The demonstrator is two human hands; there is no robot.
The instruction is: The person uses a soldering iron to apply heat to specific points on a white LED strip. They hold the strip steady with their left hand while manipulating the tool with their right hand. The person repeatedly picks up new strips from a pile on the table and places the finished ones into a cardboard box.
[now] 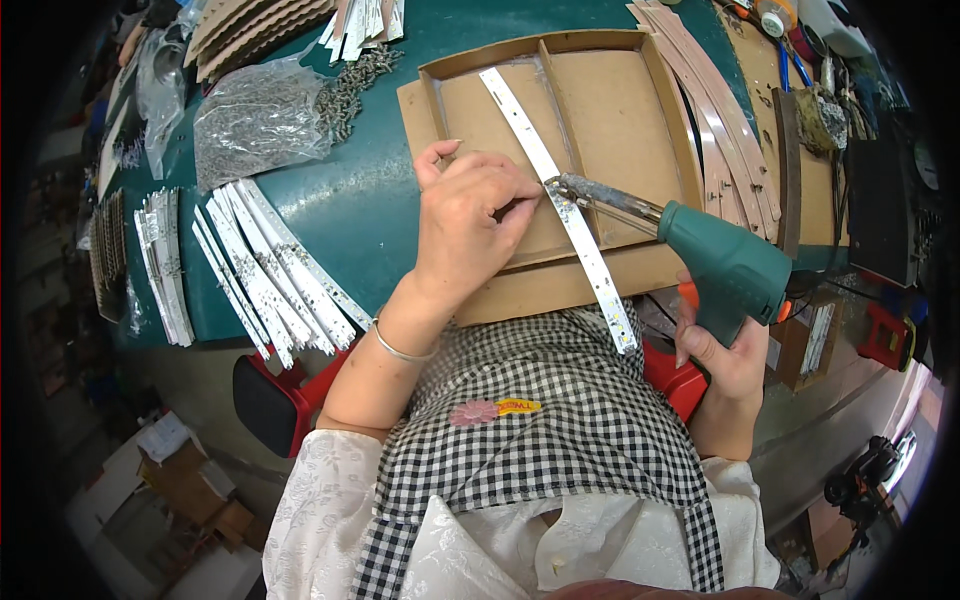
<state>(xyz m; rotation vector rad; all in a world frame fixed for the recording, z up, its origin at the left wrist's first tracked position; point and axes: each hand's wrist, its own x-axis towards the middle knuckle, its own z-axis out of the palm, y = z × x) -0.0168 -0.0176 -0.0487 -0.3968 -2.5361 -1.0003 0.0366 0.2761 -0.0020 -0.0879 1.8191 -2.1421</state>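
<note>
A long white circuit strip (595, 270) slants across a shallow cardboard tray (645, 265), its near end overhanging the tray's front edge beside my apron. My right hand (735, 365) is wrapped round the handle of a green soldering gun (725, 262), one finger by its orange trigger. The gun's dark, crusted tip reaches left to the middle of the strip. Close to that tip, my left hand (465, 215) is pinched at the strip's left edge; whatever lies between its fingertips is hidden or too small to name.
Left of the tray lie bundled white strips (270, 265) and a clear plastic bag (262, 125) of small parts, with loose metal parts (355, 88) spilling beside it. Pinkish curved strips (725, 130) flank the tray's right. Tools and a brush-like clump (828, 120) sit farther right.
</note>
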